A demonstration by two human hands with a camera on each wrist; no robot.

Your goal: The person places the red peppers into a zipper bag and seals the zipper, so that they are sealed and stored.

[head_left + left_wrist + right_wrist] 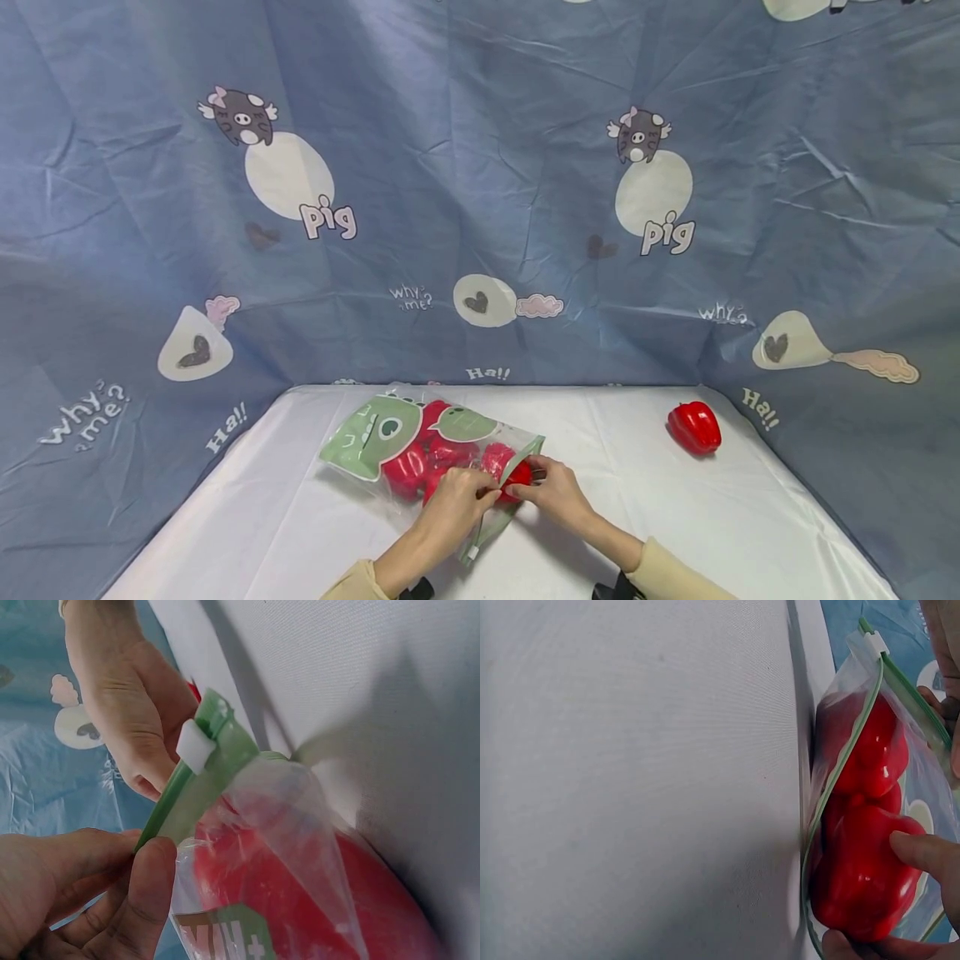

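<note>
A clear zip bag [352, 446] with a green dinosaur print lies tilted on the table, several red bell peppers [405, 471] inside it. My left hand [459, 498] pinches the green zip edge of its mouth between thumb and fingers. At the right end the mouth gapes, and a white slider [196, 747] sits near one end of the zip. My right hand [561, 497] grips a red bell pepper [866, 874] right in the opening, thumb on its side and fingertips under it. Other peppers show just behind that one in the right wrist view.
Another red bell pepper [695, 428] lies by itself at the far right of the white-covered table [622, 500]. A blue printed curtain [480, 208] rises behind the table and along both sides.
</note>
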